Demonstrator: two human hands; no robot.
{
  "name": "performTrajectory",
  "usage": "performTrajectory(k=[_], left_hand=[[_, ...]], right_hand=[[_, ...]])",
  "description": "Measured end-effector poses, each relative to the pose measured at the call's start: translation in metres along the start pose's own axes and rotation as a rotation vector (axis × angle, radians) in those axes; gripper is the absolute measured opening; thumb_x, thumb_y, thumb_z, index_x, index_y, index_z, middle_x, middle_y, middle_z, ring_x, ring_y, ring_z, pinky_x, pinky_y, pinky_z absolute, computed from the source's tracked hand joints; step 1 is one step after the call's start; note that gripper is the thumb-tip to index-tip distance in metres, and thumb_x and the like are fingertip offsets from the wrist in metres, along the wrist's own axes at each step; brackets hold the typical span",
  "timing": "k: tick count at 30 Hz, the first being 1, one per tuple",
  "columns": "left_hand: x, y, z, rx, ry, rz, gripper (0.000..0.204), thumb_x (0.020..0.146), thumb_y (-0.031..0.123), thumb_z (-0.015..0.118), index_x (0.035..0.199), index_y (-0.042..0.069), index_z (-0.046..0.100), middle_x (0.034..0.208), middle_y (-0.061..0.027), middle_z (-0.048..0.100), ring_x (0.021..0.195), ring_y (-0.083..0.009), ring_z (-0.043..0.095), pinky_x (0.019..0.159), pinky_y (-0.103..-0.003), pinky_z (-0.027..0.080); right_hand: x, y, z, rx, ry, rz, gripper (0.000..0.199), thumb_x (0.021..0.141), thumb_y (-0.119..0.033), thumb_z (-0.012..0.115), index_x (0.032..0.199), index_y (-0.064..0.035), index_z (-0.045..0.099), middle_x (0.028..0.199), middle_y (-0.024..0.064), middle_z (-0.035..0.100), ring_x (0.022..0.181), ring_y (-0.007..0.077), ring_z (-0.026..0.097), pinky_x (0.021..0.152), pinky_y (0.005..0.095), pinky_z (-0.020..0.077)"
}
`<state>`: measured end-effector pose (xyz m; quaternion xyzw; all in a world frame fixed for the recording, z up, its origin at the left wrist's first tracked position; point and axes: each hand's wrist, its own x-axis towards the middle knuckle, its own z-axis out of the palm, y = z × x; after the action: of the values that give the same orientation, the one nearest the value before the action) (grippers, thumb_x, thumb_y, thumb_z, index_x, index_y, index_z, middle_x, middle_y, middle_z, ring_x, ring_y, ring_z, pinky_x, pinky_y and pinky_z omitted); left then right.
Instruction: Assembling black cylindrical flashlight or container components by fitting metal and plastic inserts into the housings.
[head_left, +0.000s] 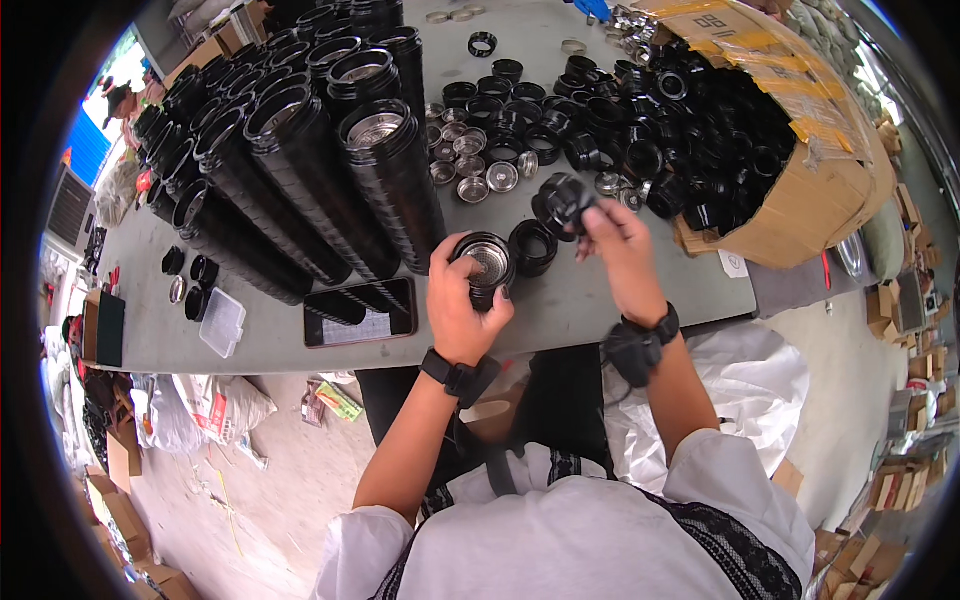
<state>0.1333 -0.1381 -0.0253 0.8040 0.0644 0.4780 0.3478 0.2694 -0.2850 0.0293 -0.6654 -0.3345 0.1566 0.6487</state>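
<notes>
A: What are the fingers doing?

B: The left hand (462, 305) is wrapped tight around a round black plastic cup with a perforated silver metal insert (485, 264), thumb on one side and fingers curled round the other, its open mouth facing up. The right hand (622, 252) pinches a black ribbed plastic ring part (563, 199) between thumb and fingertips, lifted off the surface.

A: Where do those two pieces sit?

B: Take the held cup as the marker. The ring part is up and to the right of it, apart from it. Between them, just right of the cup, a loose black plastic ring (533, 246) rests on the grey table (560, 305).

A: And farther out?

B: Beyond the cup lie small shiny silver metal discs (470, 165) mixed with more black rings (500, 110). To the upper left of the cup, tall stacks of black ribbed cups (300, 150) lie leaning in rows. Left of the cup, near the table edge, is a flat black phone (360, 313), and further left a clear plastic lid (222, 322). Far right of the cup stands a torn brown cardboard box (810, 190) heaped with black plastic parts (710, 130). Both wrists, below the cup, wear black bands.
</notes>
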Motion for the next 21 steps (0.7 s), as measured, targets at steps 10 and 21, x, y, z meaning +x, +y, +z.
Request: performTrajectory(k=[10, 21], left_hand=[[0.02, 0.002, -0.01, -0.028, -0.019, -0.073, 0.038, 0.063, 0.006, 0.058, 0.099, 0.003, 0.044, 0.117, -0.0212, 0.046, 0.102, -0.0361, 0.05, 0.088, -0.04, 0.041], [-0.003, 0.009, -0.008, -0.035, -0.036, -0.045, 0.052, 0.065, 0.016, 0.068, 0.11, 0.002, 0.047, 0.12, -0.019, 0.046, 0.109, -0.0387, 0.046, 0.092, -0.043, 0.039]], right_hand=[[0.037, 0.029, 0.016, 0.339, 0.134, 0.418, 0.027, 0.09, -0.025, 0.056, 0.109, -0.0054, 0.057, 0.068, -0.0016, 0.052, 0.047, 0.0071, 0.046, 0.04, 0.0242, 0.0376], [0.011, 0.055, -0.005, -0.082, 0.103, 0.323, 0.024, 0.093, -0.023, 0.05, 0.105, -0.0047, 0.059, 0.077, -0.0023, 0.055, 0.057, 0.0043, 0.046, 0.044, 0.0192, 0.0341]])
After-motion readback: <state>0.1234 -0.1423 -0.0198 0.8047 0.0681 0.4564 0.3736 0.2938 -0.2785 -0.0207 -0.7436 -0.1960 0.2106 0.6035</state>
